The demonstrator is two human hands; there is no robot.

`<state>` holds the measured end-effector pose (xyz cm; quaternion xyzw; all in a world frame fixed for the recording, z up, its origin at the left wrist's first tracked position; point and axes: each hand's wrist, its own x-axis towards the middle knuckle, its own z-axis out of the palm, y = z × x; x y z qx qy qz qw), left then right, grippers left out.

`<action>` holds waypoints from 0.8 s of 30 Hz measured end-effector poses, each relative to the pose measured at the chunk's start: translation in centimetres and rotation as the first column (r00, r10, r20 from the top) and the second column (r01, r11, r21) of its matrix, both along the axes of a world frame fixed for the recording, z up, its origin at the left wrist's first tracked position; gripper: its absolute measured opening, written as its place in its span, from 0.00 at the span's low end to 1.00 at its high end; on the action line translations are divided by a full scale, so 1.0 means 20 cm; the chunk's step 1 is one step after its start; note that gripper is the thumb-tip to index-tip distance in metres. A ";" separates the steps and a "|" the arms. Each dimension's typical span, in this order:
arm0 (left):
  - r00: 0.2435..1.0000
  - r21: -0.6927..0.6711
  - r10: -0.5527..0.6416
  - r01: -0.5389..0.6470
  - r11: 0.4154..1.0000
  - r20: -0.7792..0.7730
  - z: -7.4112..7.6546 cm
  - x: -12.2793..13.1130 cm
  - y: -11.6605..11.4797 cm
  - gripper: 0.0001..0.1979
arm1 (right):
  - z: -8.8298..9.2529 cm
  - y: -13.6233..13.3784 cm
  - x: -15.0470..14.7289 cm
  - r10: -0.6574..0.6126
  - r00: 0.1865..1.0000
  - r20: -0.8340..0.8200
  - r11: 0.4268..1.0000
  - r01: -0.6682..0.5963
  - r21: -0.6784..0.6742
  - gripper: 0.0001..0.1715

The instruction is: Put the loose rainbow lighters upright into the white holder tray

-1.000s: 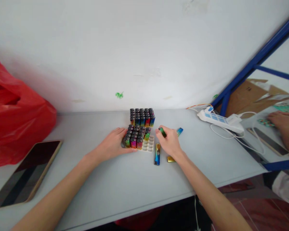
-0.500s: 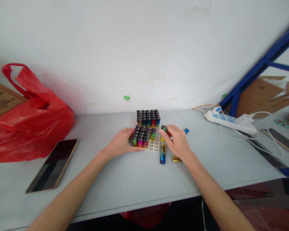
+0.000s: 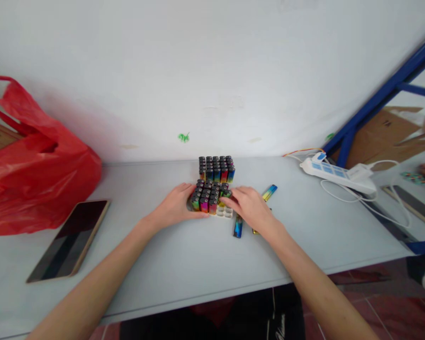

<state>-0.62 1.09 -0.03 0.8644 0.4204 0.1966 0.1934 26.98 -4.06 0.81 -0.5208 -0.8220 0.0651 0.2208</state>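
left hand (image 3: 176,208) cupping tray (image 3: 224,212) side | right hand (image 3: 248,207) grip hidden | lighter (image 3: 237,226) half covered

**Grey-white table against a white wall**

Table (image 3: 184,264), pale top. On it: near tray of upright lighters (image 3: 209,198); second, full tray (image 3: 216,167) behind; loose lighters lying flat (image 3: 237,226), (image 3: 269,192); tablet (image 3: 69,238) at left; red plastic bag (image 3: 35,174) far left; white power strip (image 3: 336,174) with cable at right.
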 end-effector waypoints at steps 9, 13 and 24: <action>1.000 -0.014 0.006 -0.006 1.000 -0.019 0.01 0.01 0.01 0.35 | 0.10 -0.02 0.24 -0.249 0.943 -0.218 0.967 0.255 0.000 0.28; 1.000 -0.006 0.016 -0.016 1.000 -0.004 0.00 0.00 0.02 0.36 | 0.04 0.03 0.46 -0.628 0.770 -0.113 0.768 0.637 0.064 0.21; 1.000 0.001 0.010 -0.010 1.000 -0.028 0.00 0.02 0.02 0.33 | -0.05 0.16 0.46 -0.476 0.820 -0.317 0.879 0.456 -0.141 0.19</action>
